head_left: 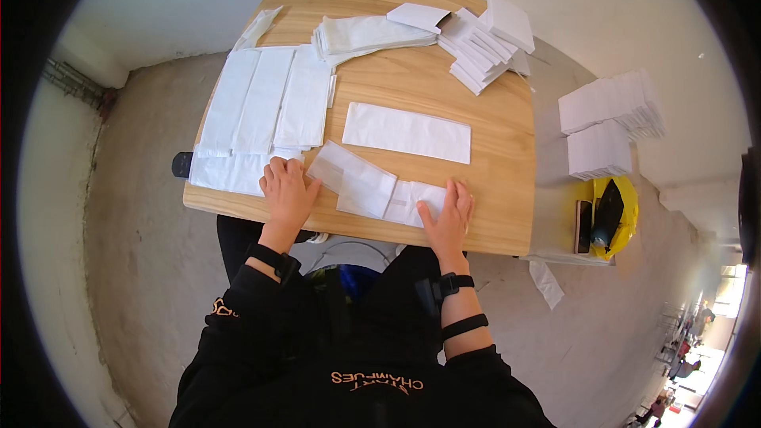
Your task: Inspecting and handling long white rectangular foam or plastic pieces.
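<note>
In front of me lies a thin white sleeve folded partly over itself (366, 192), with a semi-clear end slanting up to the left. My right hand (449, 215) rests on its right end, thumb and fingers apart. At the left, my left hand (288, 190) touches the near right part of a spread of flat white sleeves (230, 173), its fingers bent and slightly apart. Just beyond the folded piece, a single long white sleeve (407, 133) lies flat on the wooden table (412, 83). What is under my fingertips is hidden.
A pile of white sleeves (365, 36) and several white cardboard boxes (483, 43) occupy the table's far side. On a grey surface to the right stand stacked white cartons (598, 148), a phone (583, 226) and a yellow bag (626, 218). A white scrap (545, 284) lies lower right.
</note>
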Demonstrator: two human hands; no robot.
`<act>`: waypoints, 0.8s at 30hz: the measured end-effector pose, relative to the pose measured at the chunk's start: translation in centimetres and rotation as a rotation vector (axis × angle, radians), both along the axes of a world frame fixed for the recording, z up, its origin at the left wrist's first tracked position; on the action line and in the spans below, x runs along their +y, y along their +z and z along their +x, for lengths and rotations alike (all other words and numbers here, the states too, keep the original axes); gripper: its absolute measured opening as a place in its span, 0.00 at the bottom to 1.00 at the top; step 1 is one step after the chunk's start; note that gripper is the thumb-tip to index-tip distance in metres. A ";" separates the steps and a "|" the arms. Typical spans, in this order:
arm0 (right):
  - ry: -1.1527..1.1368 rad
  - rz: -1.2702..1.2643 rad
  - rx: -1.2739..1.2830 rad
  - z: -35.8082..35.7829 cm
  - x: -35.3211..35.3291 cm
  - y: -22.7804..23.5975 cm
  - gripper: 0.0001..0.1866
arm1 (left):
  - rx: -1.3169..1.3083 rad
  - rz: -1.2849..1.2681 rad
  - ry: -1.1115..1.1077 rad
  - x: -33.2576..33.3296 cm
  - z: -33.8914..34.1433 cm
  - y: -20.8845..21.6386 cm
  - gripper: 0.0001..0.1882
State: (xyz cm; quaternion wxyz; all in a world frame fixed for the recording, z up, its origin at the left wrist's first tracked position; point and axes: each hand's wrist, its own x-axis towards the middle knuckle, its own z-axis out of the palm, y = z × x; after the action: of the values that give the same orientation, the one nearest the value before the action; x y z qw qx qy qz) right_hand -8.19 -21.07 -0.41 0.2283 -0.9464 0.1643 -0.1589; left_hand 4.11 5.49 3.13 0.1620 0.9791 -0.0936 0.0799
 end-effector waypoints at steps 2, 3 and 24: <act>-0.006 0.008 -0.011 -0.1 -0.2 -0.1 0.39 | 0.026 -0.013 -0.020 -0.4 0.1 -0.2 0.14; -0.008 0.020 -0.022 0.0 -0.2 -0.2 0.39 | 0.055 -0.027 -0.020 -0.6 0.1 -0.3 0.13; -0.246 1.640 -0.241 -1.7 3.2 6.2 0.19 | 0.045 -0.572 -0.823 -10.9 -8.3 4.9 0.18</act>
State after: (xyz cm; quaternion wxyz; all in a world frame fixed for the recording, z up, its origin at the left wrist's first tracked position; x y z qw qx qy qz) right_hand -9.90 -17.92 5.76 0.8414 -0.4321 0.3042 -0.1127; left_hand -4.15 -5.37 8.03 0.4439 0.7789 -0.4430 0.0105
